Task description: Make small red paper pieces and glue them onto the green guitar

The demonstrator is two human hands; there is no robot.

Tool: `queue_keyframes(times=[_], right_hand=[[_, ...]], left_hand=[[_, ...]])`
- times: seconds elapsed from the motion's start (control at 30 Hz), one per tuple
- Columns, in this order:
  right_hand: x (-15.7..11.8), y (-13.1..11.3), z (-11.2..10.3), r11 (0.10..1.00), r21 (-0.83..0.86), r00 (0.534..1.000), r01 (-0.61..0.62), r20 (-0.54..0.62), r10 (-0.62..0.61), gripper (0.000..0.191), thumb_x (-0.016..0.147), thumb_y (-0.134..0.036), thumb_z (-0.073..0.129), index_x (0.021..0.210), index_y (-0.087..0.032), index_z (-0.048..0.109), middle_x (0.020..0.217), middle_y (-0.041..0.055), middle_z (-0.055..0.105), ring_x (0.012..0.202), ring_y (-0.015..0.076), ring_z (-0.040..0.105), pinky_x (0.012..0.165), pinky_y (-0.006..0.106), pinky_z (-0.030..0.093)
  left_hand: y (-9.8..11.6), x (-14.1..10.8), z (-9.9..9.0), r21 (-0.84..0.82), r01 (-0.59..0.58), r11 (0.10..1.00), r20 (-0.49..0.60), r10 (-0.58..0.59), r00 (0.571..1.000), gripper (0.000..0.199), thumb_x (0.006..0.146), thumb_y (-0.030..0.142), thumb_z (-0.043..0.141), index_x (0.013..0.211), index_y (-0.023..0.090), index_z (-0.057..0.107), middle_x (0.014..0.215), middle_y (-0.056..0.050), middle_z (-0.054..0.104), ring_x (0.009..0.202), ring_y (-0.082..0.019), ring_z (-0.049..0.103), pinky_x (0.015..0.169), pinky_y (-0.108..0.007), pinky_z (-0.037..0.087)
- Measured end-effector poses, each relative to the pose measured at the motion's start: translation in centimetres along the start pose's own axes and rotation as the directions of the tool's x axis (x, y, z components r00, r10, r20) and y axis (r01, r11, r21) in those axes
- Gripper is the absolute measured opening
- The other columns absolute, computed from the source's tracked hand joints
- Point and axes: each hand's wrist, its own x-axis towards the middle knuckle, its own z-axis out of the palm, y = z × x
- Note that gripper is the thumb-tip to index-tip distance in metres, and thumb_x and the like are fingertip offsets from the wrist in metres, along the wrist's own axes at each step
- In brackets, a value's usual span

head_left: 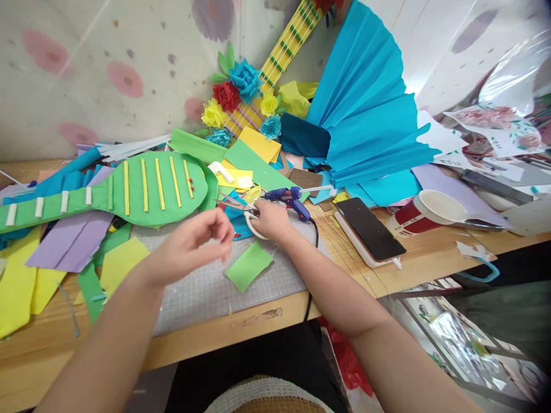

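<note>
Spotted sheeting (pixel 146 115) backs a wooden table (pixel 206 332) piled with coloured paper; and at the centre, over the grey mat (pixel 198 298), we have the scissors (pixel 236 202); blades slightly parted, tips pointing left and a little away from the person, long axis slanting back down to the white handles on the right.

Right hand (pixel 272 221) is on those handles, fingers curled closed about them; just beyond it lies the blue glue gun (pixel 290 199), its white stick jutting right, its black cord (pixel 312 258) running down over the table edge.

Left hand (pixel 200 244) hangs over the mat, fingers loosely bent, thumb well apart from them, nothing visible in the grip; a green card (pixel 249 267) lies between the two forearms; behind, the green lute (pixel 159 195) stretches its neck left; over on the right, phone (pixel 372 229) and red-and-white cup (pixel 424 212), side by side!
</note>
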Motion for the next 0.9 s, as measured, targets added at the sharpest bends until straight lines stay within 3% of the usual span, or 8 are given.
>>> queue_keyframes(times=[0.03,0.13,0.27,0.43,0.63,0.8,0.9], right_hand=[[0.0,0.0,0.0,1.0,-0.004,1.0,-0.01,0.003,0.01,0.025,0.078,-0.039,0.046,0.086,-0.018,0.058,0.091,0.0078,0.066,0.084,0.0207,0.06,0.064,0.027,0.037],[0.0,0.1,-0.1,1.0,-0.014,1.0,-0.025,0.012,0.026,0.026,0.079,-0.038,0.045,0.088,-0.018,0.058,0.091,0.0083,0.066,0.085,0.0215,0.061,0.066,0.027,0.038],[0.0,0.1,-0.2,0.999,-0.022,0.999,-0.028,0.032,0.028,0.025,0.078,-0.038,0.046,0.088,-0.018,0.058,0.09,0.0087,0.066,0.086,0.0218,0.061,0.067,0.028,0.038],[0.0,0.0,-0.2,1.0,0.001,0.997,-0.028,0.069,0.028,0.027,0.079,-0.04,0.044,0.089,-0.018,0.058,0.092,0.0082,0.067,0.086,0.022,0.061,0.068,0.029,0.039],[0.1,0.2,0.2,0.999,0.014,0.997,-0.032,0.071,0.031,0.024,0.079,-0.037,0.045,0.087,-0.019,0.058,0.091,0.0074,0.067,0.085,0.0222,0.061,0.067,0.029,0.039],[0.2,0.4,0.4,1.0,0.005,0.997,-0.019,0.075,0.018,0.025,0.08,-0.038,0.046,0.089,-0.019,0.058,0.091,0.0084,0.066,0.085,0.022,0.06,0.068,0.029,0.038],[0.3,0.4,0.5,1.0,0.008,0.998,-0.014,0.061,0.013,0.026,0.08,-0.039,0.045,0.089,-0.019,0.058,0.092,0.0081,0.066,0.085,0.0217,0.059,0.067,0.028,0.037]], left_hand=[[-0.4,0.7,0.7,0.085,0.034,0.996,0.049,-0.039,0.998,0.014,0.075,0.032,0.058,0.073,0.019,0.052,0.073,-0.001,0.057,0.066,-0.014,0.054,0.059,-0.029,0.043],[-2.5,2.5,2.8,0.419,0.153,0.895,-0.016,-0.161,0.987,0.018,0.074,0.036,0.055,0.08,0.02,0.049,0.074,0.0,0.057,0.067,-0.016,0.053,0.058,-0.028,0.037],[-4.6,3.1,4.2,0.618,0.116,0.778,-0.008,-0.141,0.99,0.02,0.076,0.039,0.053,0.078,0.02,0.051,0.079,-0.003,0.06,0.074,-0.019,0.056,0.064,-0.03,0.035],[-5.1,2.5,3.9,0.644,0.086,0.76,0.021,-0.13,0.991,0.018,0.079,0.035,0.049,0.073,0.019,0.055,0.079,-0.005,0.062,0.074,-0.02,0.057,0.066,-0.032,0.035],[-5.8,1.9,3.9,0.736,-0.008,0.677,-0.018,0.031,0.999,0.017,0.081,0.033,0.048,0.081,0.019,0.057,0.088,-0.009,0.063,0.085,-0.025,0.057,0.075,-0.037,0.035],[-5.6,1.7,4.3,0.712,-0.072,0.698,0.036,0.065,0.997,0.012,0.078,0.029,0.049,0.078,0.02,0.057,0.083,-0.007,0.063,0.085,-0.024,0.057,0.079,-0.037,0.034],[-5.5,1.9,4.1,0.665,-0.021,0.746,-0.025,0.05,0.998,0.012,0.08,0.028,0.047,0.077,0.02,0.056,0.083,-0.007,0.064,0.084,-0.023,0.058,0.079,-0.037,0.036]])
